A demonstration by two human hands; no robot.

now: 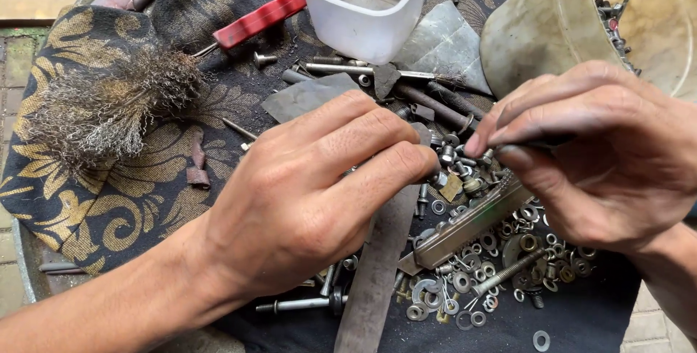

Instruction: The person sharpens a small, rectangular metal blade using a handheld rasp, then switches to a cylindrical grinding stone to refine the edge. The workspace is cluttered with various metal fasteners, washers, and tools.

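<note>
Your left hand (305, 208) sits mid-frame, fingers (377, 171) curled down into the pile of washers and nuts (479, 280) at lower centre, tips touching the small hardware near the top of the heap. I can't tell if they're actually pinching a piece. Your right hand (602, 157), right of centre, has thumb and forefinger clamped on a thin dark rod-like bit (541, 140), just above the same pile.

Looks to me like you're mid-sort, picking one piece at a time. A clean pick out of that tangle probably calls for a fine pinch.

Containers: a clear square plastic tub (363, 5) top centre, and a cloudy round bucket (559, 26) upper right holding more hardware. No labels I can see. A red-handled wire brush (109, 103) lies upper left on the black-and-gold patterned cloth (131, 215).
</note>
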